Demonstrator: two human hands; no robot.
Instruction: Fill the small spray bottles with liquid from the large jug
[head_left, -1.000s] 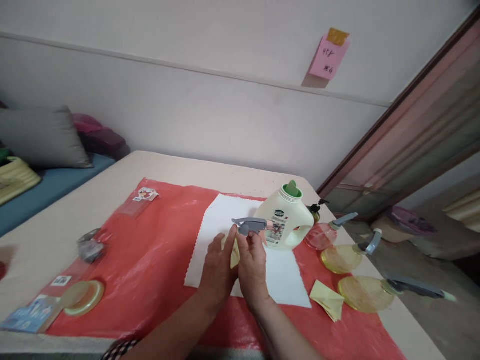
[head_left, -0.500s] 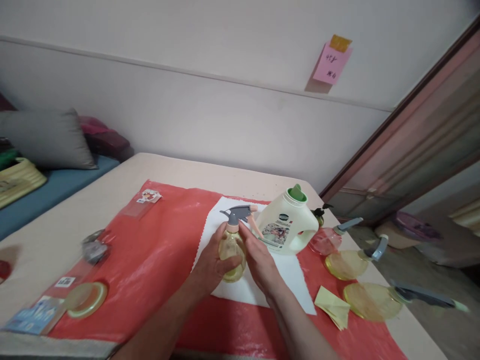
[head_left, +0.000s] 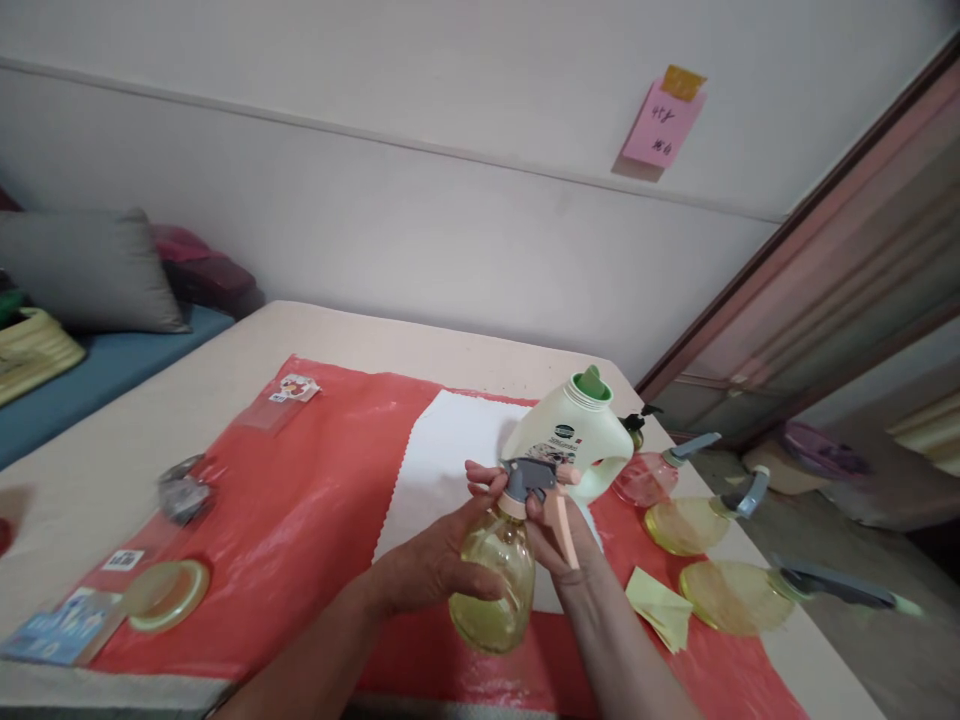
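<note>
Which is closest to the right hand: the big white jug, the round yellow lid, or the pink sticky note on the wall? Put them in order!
Measured from the right hand, in the head view:
1. Big white jug: just behind the hand, on the white sheet.
2. Round yellow lid: far off to the left, at the edge of the red mat.
3. Pink sticky note: high on the wall, beyond the table.
</note>
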